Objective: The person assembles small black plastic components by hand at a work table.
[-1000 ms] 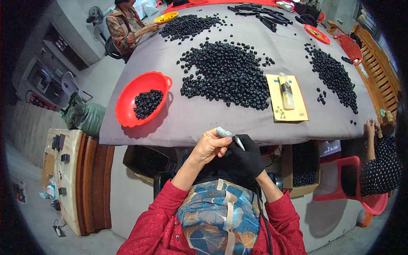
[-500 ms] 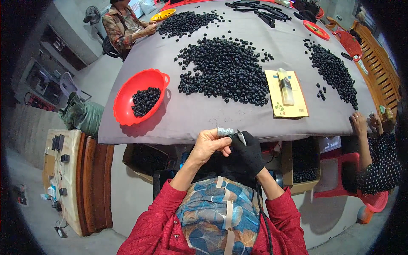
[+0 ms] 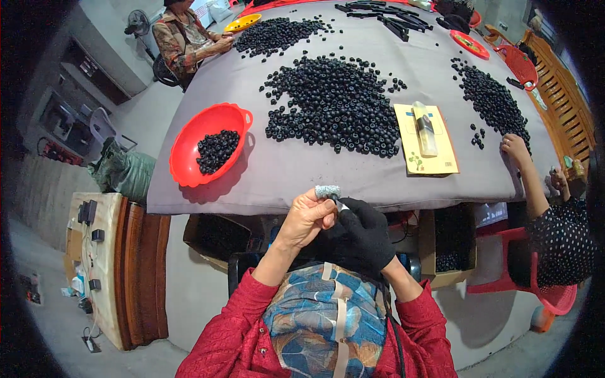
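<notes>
Just off the table's near edge, my two hands meet. My left hand (image 3: pixel 305 220) is bare, with silvery wrapping around the index finger; thumb and finger pinch a small black piece that is mostly hidden. My right hand (image 3: pixel 365 232), in a black glove, is closed around a small metal blade (image 3: pixel 341 205). Only a pale sliver of the blade shows, close to the left fingertips. Beyond them spreads a big pile of small black ring-shaped pieces (image 3: pixel 340 104). A red scalloped bowl (image 3: pixel 183 151) at the left holds more of these pieces.
On the grey-covered table (image 3: pixel 277 189), a yellow booklet (image 3: pixel 435 151) carries a clear-and-black tube (image 3: pixel 426 135). A co-worker's hand (image 3: pixel 515 148) is beside the right-hand pile (image 3: pixel 495 104); another person (image 3: pixel 189 38) sits far left. Boxes (image 3: pixel 450 246) stand under the table.
My right hand has turned and its blade, plainly visible before, is now mostly hidden against my left fingertips. The right-hand co-worker's hand has moved forward onto the table near the pile.
</notes>
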{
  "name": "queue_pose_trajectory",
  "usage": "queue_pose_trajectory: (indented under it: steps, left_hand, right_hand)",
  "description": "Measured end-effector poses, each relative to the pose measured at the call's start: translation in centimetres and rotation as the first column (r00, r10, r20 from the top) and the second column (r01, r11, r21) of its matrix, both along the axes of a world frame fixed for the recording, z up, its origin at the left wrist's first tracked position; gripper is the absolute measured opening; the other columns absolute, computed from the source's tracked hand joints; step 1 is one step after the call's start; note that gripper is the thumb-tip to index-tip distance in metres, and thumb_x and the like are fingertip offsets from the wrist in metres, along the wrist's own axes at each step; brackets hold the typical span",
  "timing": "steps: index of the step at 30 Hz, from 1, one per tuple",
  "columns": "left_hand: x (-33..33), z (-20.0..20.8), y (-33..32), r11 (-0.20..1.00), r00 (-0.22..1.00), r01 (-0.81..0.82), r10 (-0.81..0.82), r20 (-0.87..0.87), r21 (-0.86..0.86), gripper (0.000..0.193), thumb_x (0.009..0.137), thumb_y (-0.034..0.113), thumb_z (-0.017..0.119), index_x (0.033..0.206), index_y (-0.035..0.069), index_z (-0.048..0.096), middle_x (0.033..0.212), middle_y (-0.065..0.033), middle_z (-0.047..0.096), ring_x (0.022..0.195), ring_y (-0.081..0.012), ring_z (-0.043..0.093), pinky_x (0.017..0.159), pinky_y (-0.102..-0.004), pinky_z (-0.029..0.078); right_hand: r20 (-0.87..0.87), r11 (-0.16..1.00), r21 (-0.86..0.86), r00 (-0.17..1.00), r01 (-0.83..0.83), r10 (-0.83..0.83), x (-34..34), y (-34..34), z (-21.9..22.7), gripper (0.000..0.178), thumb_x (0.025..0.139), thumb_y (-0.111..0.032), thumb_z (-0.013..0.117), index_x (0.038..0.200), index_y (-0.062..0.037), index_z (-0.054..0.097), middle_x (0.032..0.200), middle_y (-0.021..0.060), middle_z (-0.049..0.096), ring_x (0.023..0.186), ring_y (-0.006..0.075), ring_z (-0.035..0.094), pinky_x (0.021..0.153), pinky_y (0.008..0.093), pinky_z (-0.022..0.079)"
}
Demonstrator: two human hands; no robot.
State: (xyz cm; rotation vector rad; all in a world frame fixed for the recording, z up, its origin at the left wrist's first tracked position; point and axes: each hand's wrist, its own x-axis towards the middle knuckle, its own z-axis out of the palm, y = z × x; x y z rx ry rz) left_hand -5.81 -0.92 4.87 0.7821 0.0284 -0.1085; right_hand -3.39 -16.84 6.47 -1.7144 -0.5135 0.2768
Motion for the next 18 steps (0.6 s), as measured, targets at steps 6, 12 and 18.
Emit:
queue_pose_trajectory:
  steps: [6,12,18]
  left_hand:
    - [-0.1,0.1,-0.1,1.000,1.000,-0.001,0.000,0.022,0.013,0.015,0.082,0.006,0.058,0.097,0.004,0.057,0.067,-0.0011,0.055,0.054,-0.0066,0.050,0.047,-0.0182,0.039]
    - [-0.1,0.0,-0.1,0.999,1.000,-0.010,0.009,0.017,0.048,0.017,0.082,0.007,0.058,0.098,0.004,0.058,0.067,-0.0009,0.055,0.054,-0.0064,0.050,0.048,-0.0179,0.038]
    - [-0.1,-0.1,-0.1,0.999,1.000,-0.018,0.017,0.018,0.029,0.016,0.082,0.007,0.058,0.097,0.004,0.058,0.066,-0.0006,0.054,0.053,-0.0066,0.050,0.048,-0.0183,0.039]
  right_hand:
    - [0.102,0.999,0.029,0.994,-0.032,0.029,-0.3,0.0,1.0,0.024,0.085,-0.015,0.052,0.105,-0.0018,0.056,0.093,0.0145,0.061,0.084,0.0235,0.060,0.073,0.0310,0.046]
    - [0.213,0.999,0.012,0.976,-0.040,0.037,-0.2,0.0,0.5,0.025,0.085,-0.013,0.053,0.107,-0.0020,0.055,0.094,0.0141,0.061,0.083,0.0238,0.060,0.073,0.0310,0.047]
    - [0.181,0.998,0.047,0.983,-0.046,0.037,-0.1,0.0,-0.2,0.025,0.084,-0.012,0.054,0.106,-0.0020,0.056,0.093,0.0139,0.061,0.083,0.0218,0.061,0.072,0.0303,0.048]
